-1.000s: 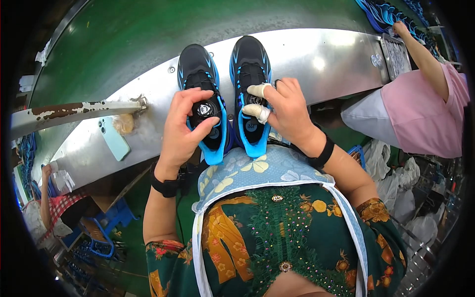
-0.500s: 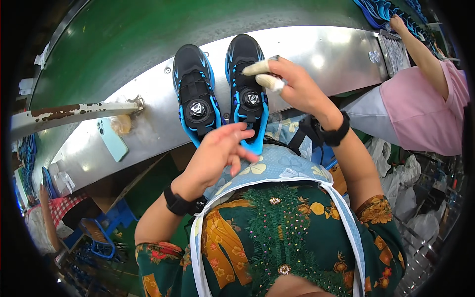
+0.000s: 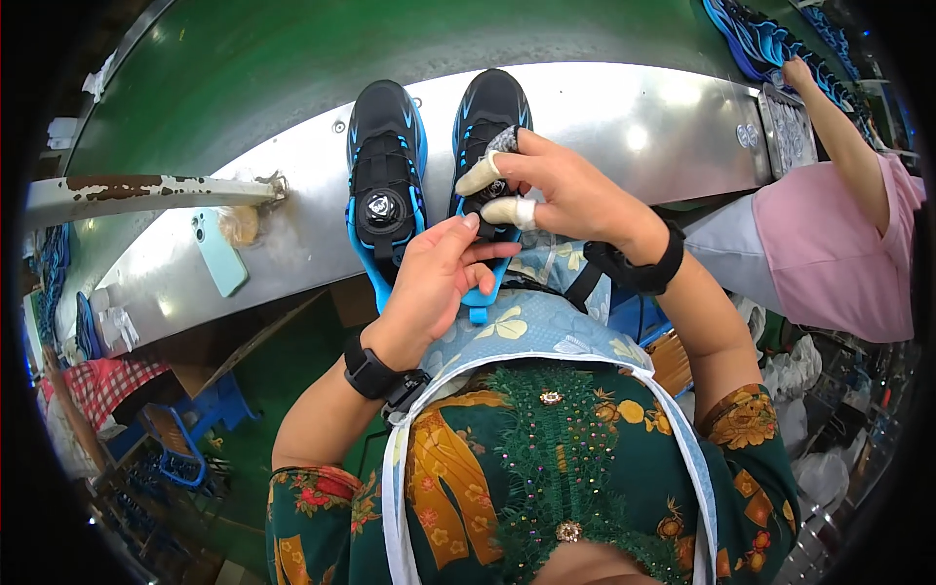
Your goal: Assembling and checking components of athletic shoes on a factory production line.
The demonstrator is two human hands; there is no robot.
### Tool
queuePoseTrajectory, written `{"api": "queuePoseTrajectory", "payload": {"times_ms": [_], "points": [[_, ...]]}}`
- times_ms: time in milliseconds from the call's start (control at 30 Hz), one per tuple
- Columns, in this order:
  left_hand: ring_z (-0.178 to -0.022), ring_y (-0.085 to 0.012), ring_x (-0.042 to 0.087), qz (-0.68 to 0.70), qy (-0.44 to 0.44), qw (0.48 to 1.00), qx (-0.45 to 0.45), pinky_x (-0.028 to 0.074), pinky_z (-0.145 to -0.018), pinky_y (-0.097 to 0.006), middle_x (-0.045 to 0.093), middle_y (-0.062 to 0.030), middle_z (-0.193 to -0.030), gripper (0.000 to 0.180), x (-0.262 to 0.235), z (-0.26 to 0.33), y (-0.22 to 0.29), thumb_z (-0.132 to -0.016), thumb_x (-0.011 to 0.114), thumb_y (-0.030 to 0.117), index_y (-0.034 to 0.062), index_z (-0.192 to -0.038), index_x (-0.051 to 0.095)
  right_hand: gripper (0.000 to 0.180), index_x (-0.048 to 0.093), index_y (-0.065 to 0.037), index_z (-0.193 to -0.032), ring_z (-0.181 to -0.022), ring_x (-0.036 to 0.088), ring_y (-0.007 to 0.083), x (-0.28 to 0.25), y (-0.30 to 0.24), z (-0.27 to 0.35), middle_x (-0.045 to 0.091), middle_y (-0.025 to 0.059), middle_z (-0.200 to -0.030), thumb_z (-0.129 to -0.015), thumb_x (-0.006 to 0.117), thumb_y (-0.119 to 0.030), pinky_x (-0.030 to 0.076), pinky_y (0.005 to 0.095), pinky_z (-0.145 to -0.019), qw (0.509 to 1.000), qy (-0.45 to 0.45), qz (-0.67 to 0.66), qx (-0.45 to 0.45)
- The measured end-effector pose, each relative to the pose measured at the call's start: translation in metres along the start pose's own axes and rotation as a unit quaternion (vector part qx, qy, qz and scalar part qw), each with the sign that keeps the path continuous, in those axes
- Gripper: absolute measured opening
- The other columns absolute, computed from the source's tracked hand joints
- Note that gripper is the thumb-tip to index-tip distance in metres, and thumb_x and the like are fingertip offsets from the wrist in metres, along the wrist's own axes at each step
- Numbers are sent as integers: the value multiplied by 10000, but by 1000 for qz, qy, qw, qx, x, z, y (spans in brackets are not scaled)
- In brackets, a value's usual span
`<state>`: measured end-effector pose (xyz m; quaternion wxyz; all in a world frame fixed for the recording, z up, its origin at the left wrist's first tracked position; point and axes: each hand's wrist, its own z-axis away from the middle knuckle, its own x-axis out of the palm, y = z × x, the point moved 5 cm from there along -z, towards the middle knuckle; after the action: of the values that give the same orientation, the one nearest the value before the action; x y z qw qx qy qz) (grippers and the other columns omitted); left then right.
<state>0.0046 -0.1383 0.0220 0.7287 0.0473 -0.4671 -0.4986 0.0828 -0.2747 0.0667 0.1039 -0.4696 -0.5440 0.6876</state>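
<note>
Black mesh-cloth shoes [image 3: 387,166] with glossy blue, probably plastic, soles; brushed, shiny metal bench [image 3: 624,107]; matt green belt [image 3: 292,58].

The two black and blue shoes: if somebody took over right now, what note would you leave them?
Left hand: open, fingertips at the heel end of the right-hand shoe, gripping nothing.
Right hand: on top of that same shoe, taped fingers pinching at its round dial.
Left-hand shoe: untouched, standing beside the other on the metal ledge, dial showing.
A pale blue phone lies further left on the ledge.
Done: both shoes stand side by side, toes pointing away.
Left: the right-hand shoe's dial is in hand; whether either is tightened cannot be told.
</note>
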Motion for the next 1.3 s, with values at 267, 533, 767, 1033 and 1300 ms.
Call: {"api": "queuePoseTrajectory", "payload": {"times_ms": [267, 533, 767, 1033, 1300], "points": [[-719, -172, 636, 3, -4, 999, 34, 484, -547, -266, 654, -254, -1055, 296, -3, -7, -3, -1024, 433, 207, -35, -1142, 556, 225, 706, -117, -1000, -658, 473, 109, 7, 13, -1, 580, 10, -809, -779, 744, -114, 398, 250, -593, 996, 47, -61, 36], [-629, -111, 549, 30, -19, 999, 32, 437, -552, -230, 669, -244, -986, 252, -5, -4, -8, -1016, 458, 202, -17, -1084, 562, 467, 642, -138, -1233, -745, 593, 237, 2, 3, 15, 613, 113, -868, -781, 724, -57, 488, 335, -690, 996, 19, 84, 22], [-599, -123, 557, 17, -38, 999, 10, 456, -554, -229, 654, -249, -950, 271, -2, -6, -4, -1022, 459, 225, -27, -1079, 541, 462, 659, -130, -1204, -707, 587, 258, -9, -7, 7, 576, 113, -794, -757, 738, -49, 492, 359, -641, 979, 52, 192, -35], [-585, -130, 579, 4, -47, 999, 21, 473, -509, -242, 671, -243, -955, 264, -3, -6, -5, -1015, 456, 239, 1, -1075, 552, 409, 667, -111, -1179, -683, 584, 224, -11, -11, 2, 594, 113, -798, -790, 762, -190, 477, 339, -641, 988, -8, 153, -11], [-909, -240, 683, 33, -47, 998, 35, 471, -489, -254, 628, -146, -1024, 270, -3, -7, -5, -1020, 436, 194, -36, -1110, 546, 328, 664, -87, -1026, -635, 529, 187, 7, -9, 3, 561, 76, -770, -747, 785, -211, 457, 314, -593, 989, 96, 51, 101]]}}
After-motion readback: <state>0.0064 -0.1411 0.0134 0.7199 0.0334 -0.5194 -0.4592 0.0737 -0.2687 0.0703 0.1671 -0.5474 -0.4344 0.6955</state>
